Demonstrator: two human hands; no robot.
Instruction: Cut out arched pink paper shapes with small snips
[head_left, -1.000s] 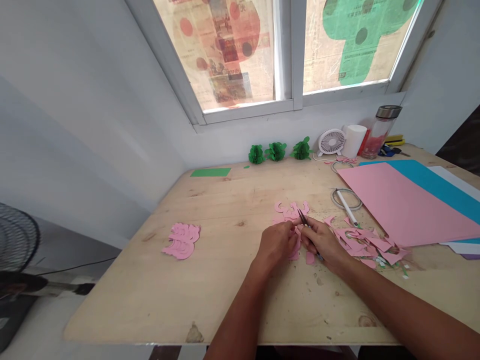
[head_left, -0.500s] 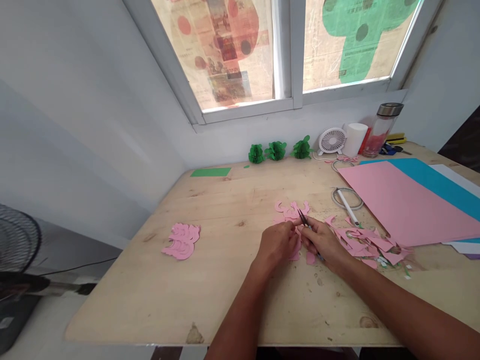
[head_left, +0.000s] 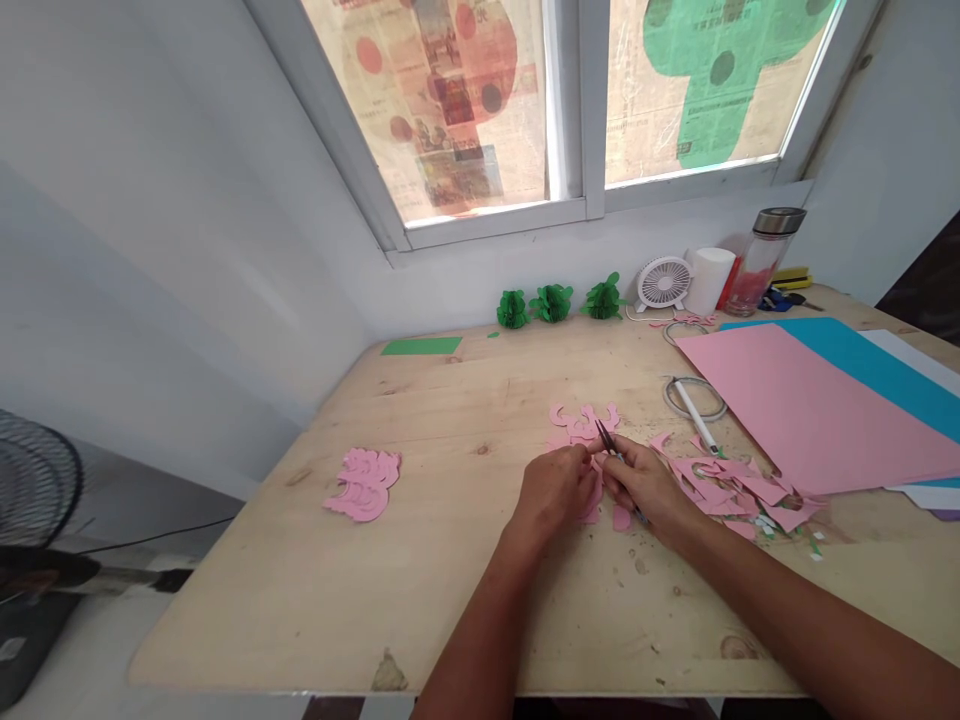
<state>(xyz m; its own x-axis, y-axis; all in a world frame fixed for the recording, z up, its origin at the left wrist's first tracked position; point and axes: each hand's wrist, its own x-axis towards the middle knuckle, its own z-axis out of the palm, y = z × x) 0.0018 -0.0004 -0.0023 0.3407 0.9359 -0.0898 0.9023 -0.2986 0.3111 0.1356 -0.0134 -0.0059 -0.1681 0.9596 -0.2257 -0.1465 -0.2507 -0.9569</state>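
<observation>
Near the middle of the table (head_left: 435,590), my left hand (head_left: 555,485) is closed, its fingertips pinching a small pink paper piece that is mostly hidden. My right hand (head_left: 641,480) is wrapped around slim, dark, pointed tweezers (head_left: 604,434), tips upward; their back end sticks out below the palm. The fingertips of both hands nearly meet. Curved pink paper cutouts (head_left: 581,420) lie just beyond my fingers, with more pink pieces (head_left: 621,517) under and between the hands.
Pink offcuts (head_left: 750,490) heap right of my right hand, near a white pen (head_left: 696,415) and large coloured sheets (head_left: 817,400). Layered pink cutouts (head_left: 364,483) sit left. Green paper ornaments (head_left: 553,302), a small fan (head_left: 664,283) and a glass bottle (head_left: 765,260) line the back.
Almost nothing differs. Both hands hold the same place and grip, with the view shifted very slightly.
</observation>
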